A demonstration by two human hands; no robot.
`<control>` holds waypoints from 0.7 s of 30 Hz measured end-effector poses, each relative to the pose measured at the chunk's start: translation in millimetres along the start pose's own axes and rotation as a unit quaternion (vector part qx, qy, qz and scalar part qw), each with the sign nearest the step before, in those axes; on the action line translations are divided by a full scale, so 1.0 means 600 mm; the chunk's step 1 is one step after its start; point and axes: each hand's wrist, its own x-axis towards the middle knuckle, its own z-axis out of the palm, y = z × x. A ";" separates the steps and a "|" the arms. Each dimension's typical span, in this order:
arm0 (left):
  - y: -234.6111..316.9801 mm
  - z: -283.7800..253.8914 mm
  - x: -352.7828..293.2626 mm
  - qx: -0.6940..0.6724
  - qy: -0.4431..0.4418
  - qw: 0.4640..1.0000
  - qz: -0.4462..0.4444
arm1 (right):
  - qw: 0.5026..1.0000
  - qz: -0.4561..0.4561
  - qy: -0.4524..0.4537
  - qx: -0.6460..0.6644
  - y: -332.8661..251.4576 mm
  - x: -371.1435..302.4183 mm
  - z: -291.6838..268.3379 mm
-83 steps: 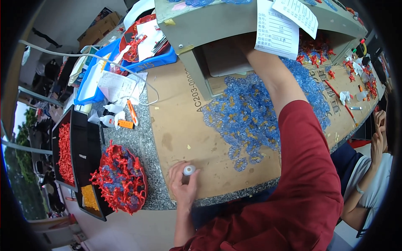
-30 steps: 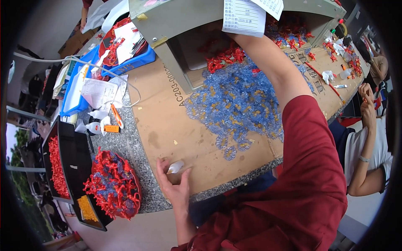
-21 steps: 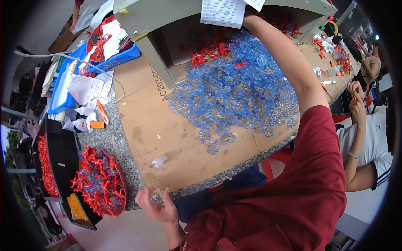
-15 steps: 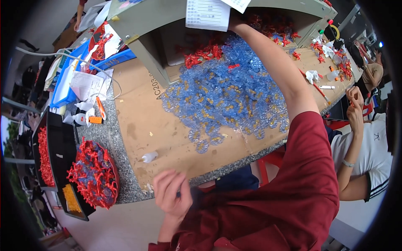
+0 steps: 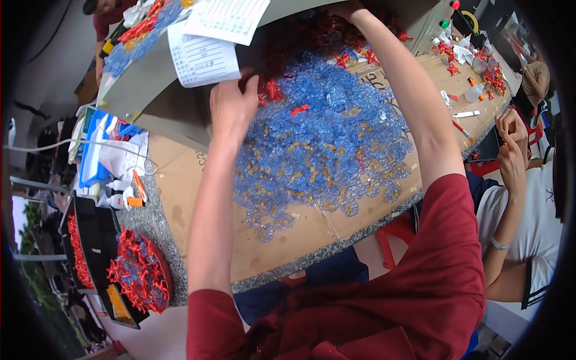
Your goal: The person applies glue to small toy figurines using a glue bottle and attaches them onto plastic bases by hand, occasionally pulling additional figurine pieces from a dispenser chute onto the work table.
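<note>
My left hand reaches beneath the shelf front, just below the hanging paper slips. Its thumb stands apart from the fingers, and nothing shows in it. Close beside it lie red star-like plastic pieces, at the edge of a big heap of clear blue plastic pieces with yellow bits inside. My right hand stretches far into the shadow under the shelf, above more red pieces. Its fingers are hidden, so I cannot tell what they hold.
The grey shelf spans the cardboard-covered bench. At left stand a round red tray heaped with red and blue pieces, black bins, and a blue tray. A co-worker's hands are at right, beside a brush.
My left hand has moved from the bench's near edge up to the red pieces under the shelf. My right arm reaches farther in. The view has shifted.
</note>
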 end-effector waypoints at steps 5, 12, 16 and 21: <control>-0.078 0.113 0.155 0.061 -0.076 0.991 0.090 | 0.961 -0.122 0.197 -0.153 -0.004 -0.041 -0.015; -0.067 0.173 0.135 0.183 -0.135 0.954 0.195 | 0.980 -0.177 -0.080 0.047 -0.079 -0.189 0.041; -0.012 0.141 0.076 0.182 -0.251 0.950 0.035 | 0.987 -0.103 -0.124 0.004 -0.070 -0.243 -0.014; 0.028 0.114 0.002 0.258 -0.164 0.930 0.205 | 0.950 -0.066 -0.300 -0.055 -0.083 -0.251 -0.105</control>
